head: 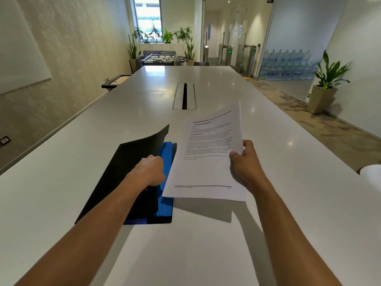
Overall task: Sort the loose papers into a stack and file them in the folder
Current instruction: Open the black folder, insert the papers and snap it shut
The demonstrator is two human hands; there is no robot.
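two bare forearms, hands (153, 170) unadorned (no sleeves visible)

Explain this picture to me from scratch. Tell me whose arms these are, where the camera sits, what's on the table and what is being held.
There is no machine here. A person wears one wide-angle camera on the head, looking forward and down, so the two bare arms reaching in from the bottom are their own. The left hand lifts the black cover of a folder that lies on the long white table; blue inside is visible under the raised cover. The right hand grips a stack of printed papers by its right edge, holding it above the table beside the open folder. The papers are not yet inside. Further along, a cable slot is set into the tabletop. Behind is an office room with plants and water bottles.
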